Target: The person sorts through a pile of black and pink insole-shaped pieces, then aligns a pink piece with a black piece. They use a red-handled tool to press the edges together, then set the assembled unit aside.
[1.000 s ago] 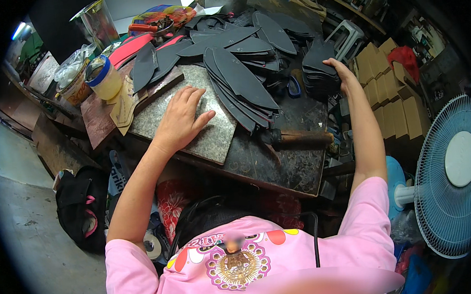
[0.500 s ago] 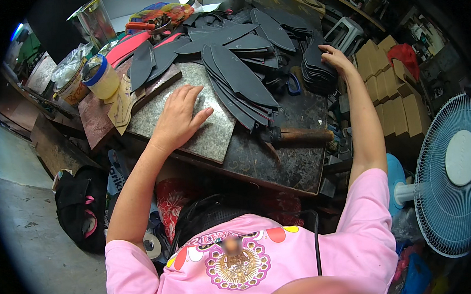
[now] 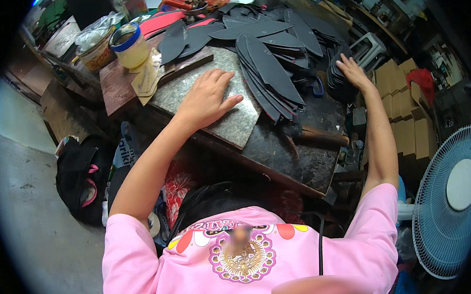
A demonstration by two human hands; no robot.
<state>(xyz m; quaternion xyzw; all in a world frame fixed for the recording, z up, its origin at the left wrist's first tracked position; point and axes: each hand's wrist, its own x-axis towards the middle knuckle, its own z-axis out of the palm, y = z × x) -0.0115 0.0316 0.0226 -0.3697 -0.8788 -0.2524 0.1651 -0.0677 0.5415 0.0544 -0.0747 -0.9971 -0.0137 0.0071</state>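
Note:
My left hand point(image 3: 206, 99) is over the speckled stone slab point(image 3: 235, 130), fingers stretched out and thumb apart, with nothing in it. At the table's right side my right hand point(image 3: 355, 74) lies with extended fingers against the top of a stack of black insoles point(image 3: 341, 88); its fingertips touch the stack, and their far side is partly hidden. Between my hands a fanned pile of black insoles point(image 3: 269, 77) overlaps the slab's right edge. More dark insoles point(image 3: 258, 30) lie heaped behind it. A tool with a wooden handle point(image 3: 322, 136) rests nearer me on the dark table.
At the left stand a jar with a blue rim point(image 3: 129, 48) and a tub point(image 3: 96, 56), beside tan pattern pieces point(image 3: 148, 82). Cardboard boxes point(image 3: 403, 104) and a fan point(image 3: 449, 198) are on the right. A black bag point(image 3: 78, 178) sits on the floor at left.
The view has shifted, so the table appears farther right and slightly higher. My left hand stays over the slab with its fingers a little closer together; my right hand remains at the insole stack.

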